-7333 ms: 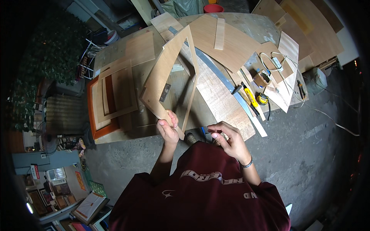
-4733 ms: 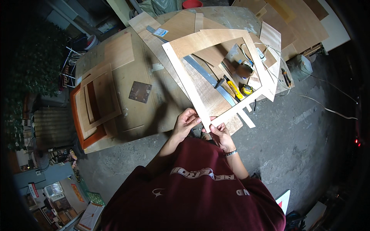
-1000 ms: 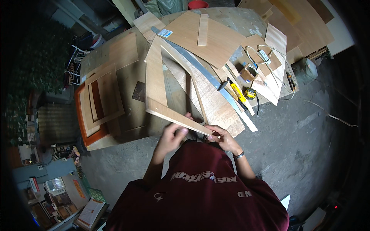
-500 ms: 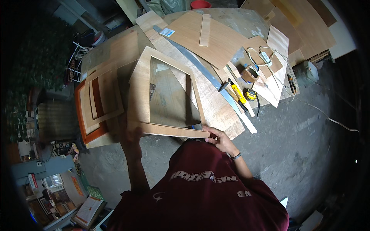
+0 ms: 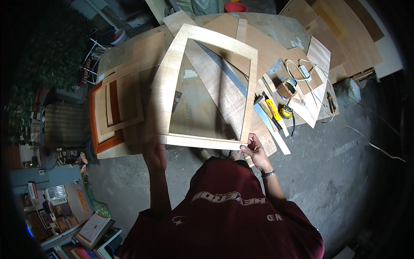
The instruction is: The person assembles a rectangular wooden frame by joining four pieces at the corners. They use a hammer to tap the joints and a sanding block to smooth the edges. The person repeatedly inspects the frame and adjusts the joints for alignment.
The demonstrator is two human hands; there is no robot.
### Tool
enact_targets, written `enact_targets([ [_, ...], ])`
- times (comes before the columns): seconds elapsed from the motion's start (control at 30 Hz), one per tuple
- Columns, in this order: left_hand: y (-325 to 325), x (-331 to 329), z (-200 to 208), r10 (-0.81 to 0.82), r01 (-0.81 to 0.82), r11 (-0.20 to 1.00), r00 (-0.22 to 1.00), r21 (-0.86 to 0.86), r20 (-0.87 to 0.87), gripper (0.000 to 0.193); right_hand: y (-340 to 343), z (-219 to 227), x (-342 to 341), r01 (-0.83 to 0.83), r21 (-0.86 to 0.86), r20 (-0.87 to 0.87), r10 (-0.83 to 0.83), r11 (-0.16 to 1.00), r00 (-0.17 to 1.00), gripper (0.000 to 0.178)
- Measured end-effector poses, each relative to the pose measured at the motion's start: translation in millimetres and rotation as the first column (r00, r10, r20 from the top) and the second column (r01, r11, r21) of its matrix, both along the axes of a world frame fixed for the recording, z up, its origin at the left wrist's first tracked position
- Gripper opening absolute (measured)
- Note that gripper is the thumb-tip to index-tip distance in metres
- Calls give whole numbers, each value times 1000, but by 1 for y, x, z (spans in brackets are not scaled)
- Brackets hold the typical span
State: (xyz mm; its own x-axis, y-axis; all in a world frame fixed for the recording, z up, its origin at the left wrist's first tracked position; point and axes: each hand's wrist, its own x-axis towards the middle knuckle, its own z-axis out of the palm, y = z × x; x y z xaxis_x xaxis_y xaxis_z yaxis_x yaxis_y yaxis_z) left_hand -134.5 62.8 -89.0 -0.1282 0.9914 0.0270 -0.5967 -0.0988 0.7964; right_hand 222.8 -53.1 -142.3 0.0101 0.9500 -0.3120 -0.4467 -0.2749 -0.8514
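Note:
A pale wooden frame (image 5: 170, 93) with a wide opening is held up in front of me, over the near edge of the worktable (image 5: 276, 31). My right hand (image 5: 257, 154) pinches its near right corner, thumb on the near edge. At the near left corner, my left hand (image 5: 156, 154) is closed around the wood, in shadow and partly hidden by it. Through the opening show the tabletop, a plywood strip (image 5: 215, 93) and part of a long metal ruler (image 5: 233, 77).
Left on the table lies an orange-brown frame (image 5: 94, 123) with a thin pale frame (image 5: 141, 108) on it. To the right are a hammer (image 5: 259, 99), a yellow utility knife (image 5: 271, 108), a tape measure (image 5: 285, 112), pliers (image 5: 331, 102) and a white power strip (image 5: 305, 72). Plywood sheets (image 5: 345, 39) lean behind.
Both hands have raised the pale frame and tipped it more toward me, so its face shows more fully. It has shifted slightly right, and my feet now show below it.

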Motion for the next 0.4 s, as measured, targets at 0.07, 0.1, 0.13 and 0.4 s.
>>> enact_targets([
  [0.07, 3, 5, -4, -35, 34, 999, 999, 13, 23, 45, -1, -3, 1, 29, -2, -29, -29, 1000, 999, 39],
  [0.1, 3, 8, -6, -59, 58, 998, 998, 21, 30, 44, -2, -4, 2, 45, -4, -43, -46, 999, 998, 40],
  [0.13, 3, 10, -8, -61, 61, 998, 998, -10, -8, 44, -4, -5, 3, 58, 5, -31, -58, 998, 998, 40],
  [0.4, 0, 2, -79, -81, 99, 980, 991, -173, 108, 49, -11, -24, 1, 62, 25, 76, -64, 998, 995, 37],
])
